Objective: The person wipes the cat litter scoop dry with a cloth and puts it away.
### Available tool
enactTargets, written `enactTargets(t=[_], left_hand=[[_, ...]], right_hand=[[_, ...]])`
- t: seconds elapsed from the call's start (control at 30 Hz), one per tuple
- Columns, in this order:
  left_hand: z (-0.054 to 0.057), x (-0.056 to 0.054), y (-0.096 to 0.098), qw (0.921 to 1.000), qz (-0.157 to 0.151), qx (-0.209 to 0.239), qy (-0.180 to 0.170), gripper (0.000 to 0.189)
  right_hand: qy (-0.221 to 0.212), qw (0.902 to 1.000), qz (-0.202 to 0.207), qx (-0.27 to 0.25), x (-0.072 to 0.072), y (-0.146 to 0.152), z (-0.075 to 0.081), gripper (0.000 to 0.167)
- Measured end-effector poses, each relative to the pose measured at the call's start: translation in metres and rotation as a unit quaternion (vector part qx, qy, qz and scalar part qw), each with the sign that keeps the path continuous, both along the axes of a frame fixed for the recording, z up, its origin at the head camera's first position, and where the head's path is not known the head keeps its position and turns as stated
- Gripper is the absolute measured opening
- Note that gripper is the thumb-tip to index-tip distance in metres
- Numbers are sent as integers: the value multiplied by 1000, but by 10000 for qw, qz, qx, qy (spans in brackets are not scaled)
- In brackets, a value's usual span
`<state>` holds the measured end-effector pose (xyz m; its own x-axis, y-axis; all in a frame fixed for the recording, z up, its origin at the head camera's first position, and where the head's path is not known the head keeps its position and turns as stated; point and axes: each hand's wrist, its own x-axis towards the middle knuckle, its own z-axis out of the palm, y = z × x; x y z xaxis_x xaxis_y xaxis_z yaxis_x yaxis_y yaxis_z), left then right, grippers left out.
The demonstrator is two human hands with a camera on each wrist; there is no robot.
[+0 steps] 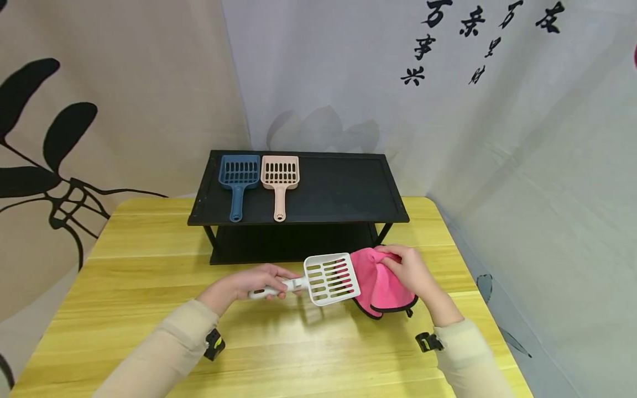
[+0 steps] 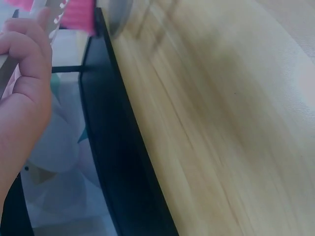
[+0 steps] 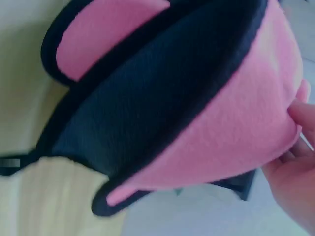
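My left hand [image 1: 261, 281] grips the handle of a white litter scoop [image 1: 332, 279], its slotted head pointing right above the table. A pink cloth [image 1: 380, 284] with black edging hangs from my right hand [image 1: 405, 268], pinched between thumb and fingers. The cloth lies just behind the scoop's far edge; whether they touch I cannot tell. In the right wrist view the cloth [image 3: 236, 118] shows a dark underside and a small black loop, with my fingers at its right side. Only part of my left hand [image 2: 27, 73] shows in the left wrist view.
A black two-tier rack [image 1: 348, 188] stands at the back of the wooden table [image 1: 249, 354]. On its top shelf lie a blue litter scoop [image 1: 239, 179] and a pale pink litter scoop [image 1: 280, 179], side by side at the left. Printed curtains [image 1: 318, 72] hang behind.
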<state>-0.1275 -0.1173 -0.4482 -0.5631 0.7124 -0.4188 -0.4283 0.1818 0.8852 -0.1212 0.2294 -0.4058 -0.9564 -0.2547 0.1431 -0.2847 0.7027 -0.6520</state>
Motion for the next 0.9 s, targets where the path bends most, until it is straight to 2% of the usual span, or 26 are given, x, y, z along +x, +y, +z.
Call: enactTargets(t=[0.13,0.23,0.33,0.43,0.57,0.7,0.8,0.9], left_hand=[[-1,-1,0,10000,24,-42,-65,51],[-2,-1,2,9999,1,-68,-142,50],[-3,-1,4,9998,-72,-86,-164,50],[-3,0,7,9997,-112,-158,-114,49],[-2,2,13,9997,-121,-206,-19,48],[0,3,18,9995,-287,-82,91,48],[2,2,18,9994,-290,-61,204,49],[4,1,16,9993,-159,-151,301,50]], right_hand=[[-402,9985,19,-373,0,-8,20,24],[-526,9966,228,-600,2,-18,29,22],[-528,9921,635,-944,4,-32,32,19],[-474,9881,982,-1085,6,-49,28,17],[-216,9915,1136,-588,5,-70,12,17],[17,9939,1097,55,5,-84,-5,17],[285,9931,1060,410,4,-88,-12,17],[567,9896,1012,850,3,-86,-18,15]])
